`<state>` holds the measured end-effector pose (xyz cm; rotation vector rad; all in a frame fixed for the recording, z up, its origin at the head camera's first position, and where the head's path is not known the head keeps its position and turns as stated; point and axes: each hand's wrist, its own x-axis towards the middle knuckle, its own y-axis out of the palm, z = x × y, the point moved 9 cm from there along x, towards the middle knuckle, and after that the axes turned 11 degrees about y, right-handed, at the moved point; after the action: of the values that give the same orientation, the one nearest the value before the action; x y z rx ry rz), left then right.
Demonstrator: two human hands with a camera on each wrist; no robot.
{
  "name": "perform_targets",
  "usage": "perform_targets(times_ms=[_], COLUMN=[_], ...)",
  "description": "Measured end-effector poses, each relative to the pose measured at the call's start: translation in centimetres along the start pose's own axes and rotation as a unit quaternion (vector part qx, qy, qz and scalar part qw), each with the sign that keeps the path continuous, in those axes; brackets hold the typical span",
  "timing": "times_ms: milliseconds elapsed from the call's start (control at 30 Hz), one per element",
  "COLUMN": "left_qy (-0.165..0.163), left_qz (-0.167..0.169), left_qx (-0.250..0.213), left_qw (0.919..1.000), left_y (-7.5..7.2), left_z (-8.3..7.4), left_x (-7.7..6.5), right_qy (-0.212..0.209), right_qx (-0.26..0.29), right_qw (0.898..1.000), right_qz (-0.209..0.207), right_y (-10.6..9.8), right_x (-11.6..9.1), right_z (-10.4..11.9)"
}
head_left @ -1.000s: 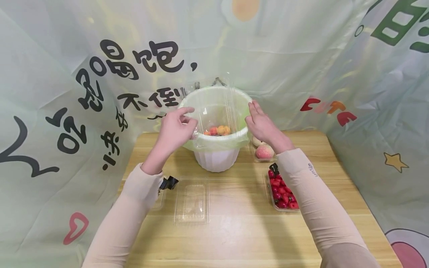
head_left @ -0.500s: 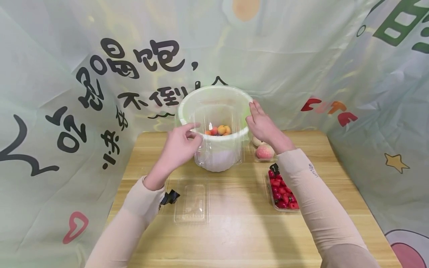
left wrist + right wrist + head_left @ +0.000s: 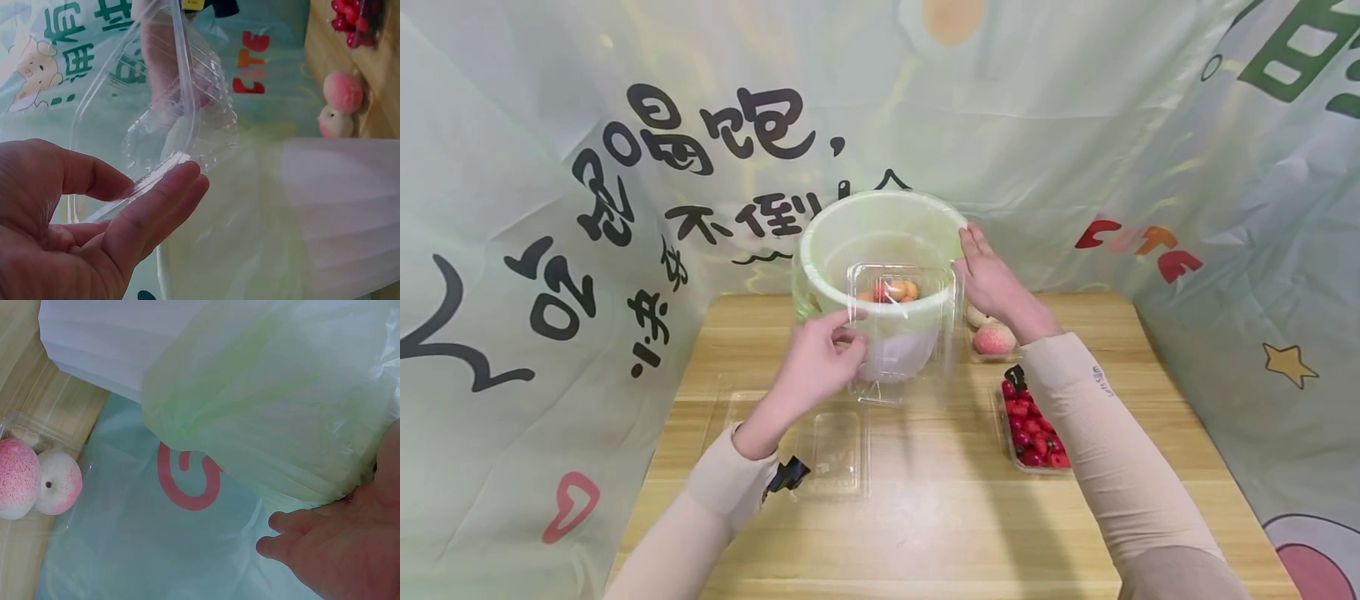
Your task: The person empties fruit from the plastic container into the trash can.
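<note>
My left hand [image 3: 827, 358] pinches the edge of a clear plastic container [image 3: 181, 75] between thumb and fingers. The container is held upright in front of a white bin [image 3: 895, 354] lined with a thin light-green bag [image 3: 250, 381]. Through the plastic, several orange and red fruits [image 3: 898, 290] show inside the bin. At the bin's right rim, my right hand [image 3: 992, 279] rests with its fingers extended against the bag-covered edge. In the right wrist view, the fingertips [image 3: 284, 522] stand out past the bag, and part of the hand is cut off by the frame.
Another clear plastic container [image 3: 831, 454] lies on the wooden table [image 3: 940, 517], partly behind the left wrist. On the right, a clear tray holds pink-and-white peaches [image 3: 994, 339]. Nearer me, red berries [image 3: 1033, 433] fill another tray beneath the right forearm. Printed cloth [image 3: 1037, 108] encloses the table.
My left hand has drawn the clear container from over the bin's mouth down and toward me, slightly right. My right hand has stayed at the rim.
</note>
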<state>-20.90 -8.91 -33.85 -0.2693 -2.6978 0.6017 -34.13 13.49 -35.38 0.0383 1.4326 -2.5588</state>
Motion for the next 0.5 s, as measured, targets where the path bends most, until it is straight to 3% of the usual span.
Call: perform_targets(times_ms=[200, 500], left_qy=[-0.020, -0.002], left_qz=[0.002, 0.011], left_qx=[0.009, 0.022], left_qw=[0.9998, 0.9997], left_y=[1.1, 2.3], left_z=[0.7, 1.1], left_x=[-1.1, -2.4], right_qy=[0.000, 0.012], right_qx=[0.001, 0.008], right_qw=[1.000, 1.000], right_qz=[0.002, -0.001], right_y=[0.0, 0.0], right_x=[-0.1, 0.2], right_z=[-0.2, -0.3])
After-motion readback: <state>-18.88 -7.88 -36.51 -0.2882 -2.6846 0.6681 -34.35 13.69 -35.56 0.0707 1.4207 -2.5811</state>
